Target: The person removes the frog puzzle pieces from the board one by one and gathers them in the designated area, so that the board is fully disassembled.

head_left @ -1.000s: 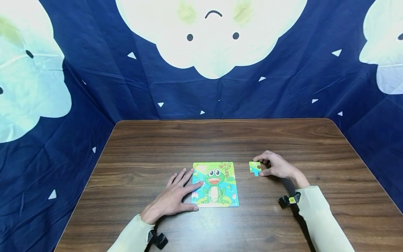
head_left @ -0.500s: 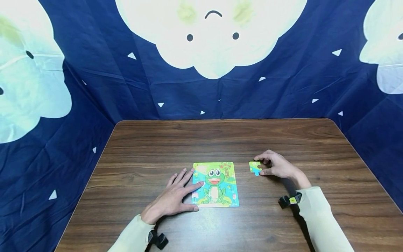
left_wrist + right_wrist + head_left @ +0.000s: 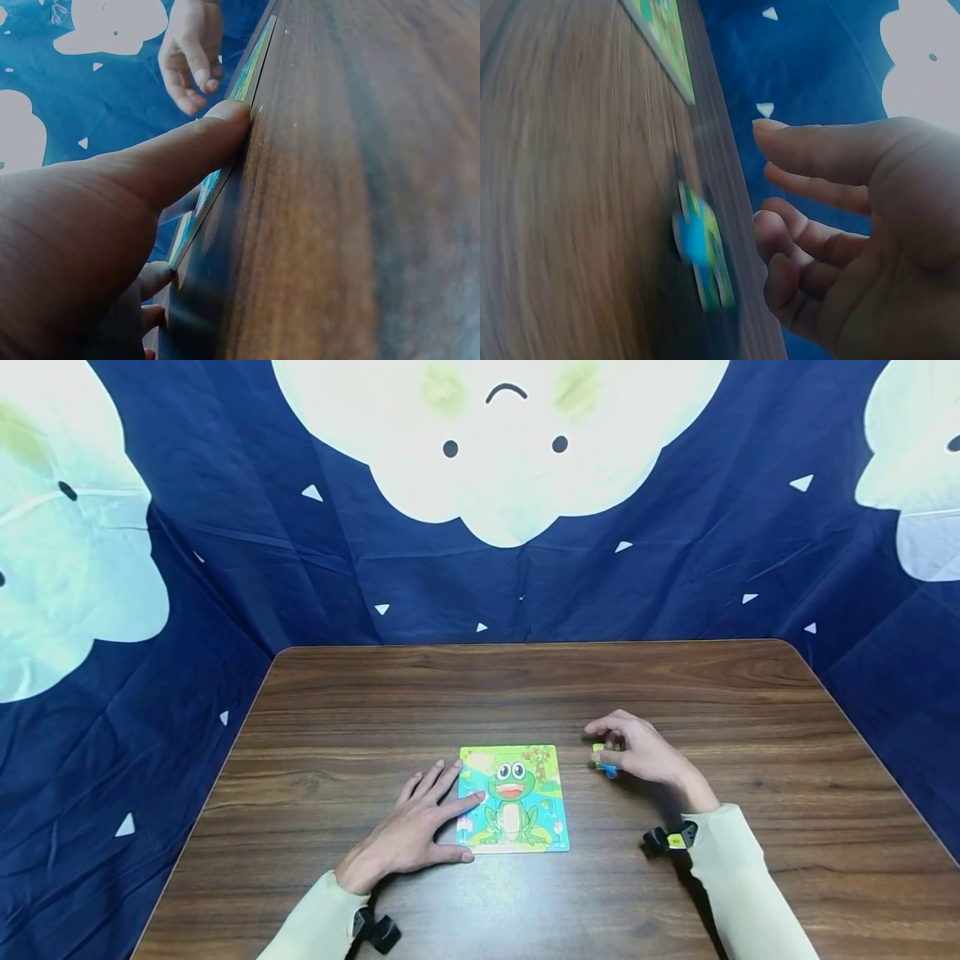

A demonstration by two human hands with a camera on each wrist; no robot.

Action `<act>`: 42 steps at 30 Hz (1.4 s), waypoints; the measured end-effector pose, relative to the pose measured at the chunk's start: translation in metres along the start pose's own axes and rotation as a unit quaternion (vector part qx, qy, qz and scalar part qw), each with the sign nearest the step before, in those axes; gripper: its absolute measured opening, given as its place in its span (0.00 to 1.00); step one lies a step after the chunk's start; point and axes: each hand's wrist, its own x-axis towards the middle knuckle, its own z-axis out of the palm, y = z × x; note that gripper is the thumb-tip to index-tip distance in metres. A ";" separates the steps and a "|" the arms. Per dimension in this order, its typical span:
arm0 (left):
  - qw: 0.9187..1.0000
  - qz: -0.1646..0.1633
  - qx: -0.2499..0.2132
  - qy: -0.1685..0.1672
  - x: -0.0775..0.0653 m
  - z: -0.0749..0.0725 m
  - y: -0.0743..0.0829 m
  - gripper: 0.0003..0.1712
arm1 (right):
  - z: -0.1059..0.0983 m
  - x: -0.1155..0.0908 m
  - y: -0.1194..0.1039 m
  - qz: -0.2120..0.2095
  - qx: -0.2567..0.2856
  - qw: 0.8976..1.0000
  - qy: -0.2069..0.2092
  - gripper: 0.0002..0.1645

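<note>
A square frog jigsaw puzzle (image 3: pixel 512 802) lies flat on the table. My left hand (image 3: pixel 408 831) rests at its left side, fingers spread, with the index finger reaching over the picture. In the left wrist view the thumb (image 3: pixel 180 146) lies along the puzzle's edge. Right of the puzzle is a small green and blue jigsaw piece (image 3: pixel 611 772). My right hand (image 3: pixel 651 753) hovers over this piece and partly hides it in the head view. The right wrist view shows a gap between the loosely bent fingers (image 3: pixel 817 154) and the jigsaw piece (image 3: pixel 696 241), with nothing held.
The brown wooden table (image 3: pixel 360 702) has rounded far corners. Behind it hangs a dark blue cloth (image 3: pixel 525 593) printed with white clouds and small triangles. A black strapped device (image 3: pixel 378 933) sits at the left wrist, and a similar device (image 3: pixel 663 840) at the right.
My right hand has let go of the jigsaw piece, risen off it and moved slightly left over it. The left hand and the puzzle have stayed in place.
</note>
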 end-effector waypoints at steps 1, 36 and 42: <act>1.000 0.002 0.000 0.001 0.000 0.000 0.000 0.44 | 0.003 0.002 -0.003 -0.001 0.007 1.000 0.000 0.22; 1.000 0.011 0.012 0.004 0.001 0.001 0.000 0.44 | 0.071 0.050 -0.076 -0.072 0.024 0.994 -0.077 0.22; 1.000 0.008 0.012 0.001 0.002 0.001 -0.001 0.44 | 0.081 0.052 -0.081 -0.049 0.021 0.994 -0.091 0.22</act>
